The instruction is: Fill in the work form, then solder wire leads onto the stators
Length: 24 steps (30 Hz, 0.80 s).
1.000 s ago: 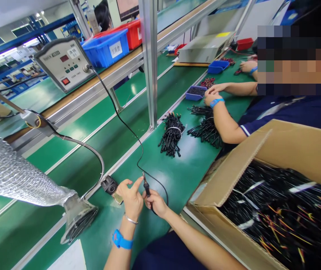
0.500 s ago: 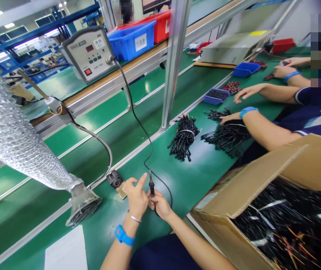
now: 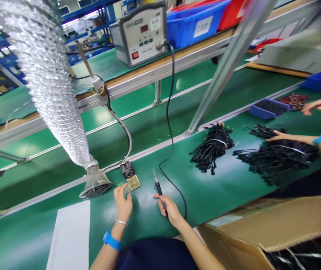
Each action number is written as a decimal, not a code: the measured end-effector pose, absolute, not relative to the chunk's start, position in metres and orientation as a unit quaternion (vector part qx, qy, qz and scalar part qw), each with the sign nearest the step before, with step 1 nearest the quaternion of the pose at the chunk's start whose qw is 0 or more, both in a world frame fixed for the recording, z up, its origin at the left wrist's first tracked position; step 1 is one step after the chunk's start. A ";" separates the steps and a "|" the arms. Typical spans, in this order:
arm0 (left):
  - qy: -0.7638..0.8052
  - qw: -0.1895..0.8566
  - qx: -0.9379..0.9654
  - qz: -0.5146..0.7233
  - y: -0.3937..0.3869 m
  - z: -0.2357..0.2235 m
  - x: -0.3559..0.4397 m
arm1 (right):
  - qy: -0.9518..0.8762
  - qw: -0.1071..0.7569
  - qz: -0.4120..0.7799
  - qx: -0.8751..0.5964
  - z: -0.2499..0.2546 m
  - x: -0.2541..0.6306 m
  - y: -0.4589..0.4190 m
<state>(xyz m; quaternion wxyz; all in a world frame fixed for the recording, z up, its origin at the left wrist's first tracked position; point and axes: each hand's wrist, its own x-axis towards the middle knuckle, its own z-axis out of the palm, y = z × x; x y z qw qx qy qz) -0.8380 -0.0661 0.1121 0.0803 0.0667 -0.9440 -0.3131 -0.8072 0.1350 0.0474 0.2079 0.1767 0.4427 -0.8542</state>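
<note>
My right hand [image 3: 170, 209] is closed round the dark handle of a soldering iron [image 3: 158, 186], whose bare metal tip points up and away from me. The iron's black cord curves back over the bench to the soldering station [image 3: 145, 37] on the shelf. My left hand [image 3: 123, 204] is open, its index finger stretched toward a yellowish sponge [image 3: 134, 182]; the fingertip is at the sponge's edge, and I cannot tell whether it touches. A small black iron holder [image 3: 127, 169] stands just behind the sponge.
A silver fume duct [image 3: 56, 86] hangs at left, its nozzle near the bench. White paper [image 3: 70, 232] lies front left. Tied black cable bundles [image 3: 212, 146] lie to the right, where a co-worker's hand [image 3: 292, 138] rests on another. A cardboard box [image 3: 233, 247] stands front right.
The view has turned left. My hands, close together before, are now apart: my left hand has moved to the sponge, while my right keeps hold of the soldering iron.
</note>
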 end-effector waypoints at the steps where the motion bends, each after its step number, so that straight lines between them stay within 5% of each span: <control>1: -0.944 0.070 0.094 -0.310 -0.073 0.101 -0.834 | 0.452 0.226 -0.846 0.174 0.049 -0.807 0.131; 11: -0.940 -0.001 0.184 -0.287 -0.060 0.046 -0.860 | 0.488 0.362 -0.782 0.136 0.067 -0.832 0.071; 24: -0.943 -0.027 0.203 -0.263 -0.078 0.042 -0.875 | 0.567 0.404 -0.700 0.157 0.078 -0.923 0.000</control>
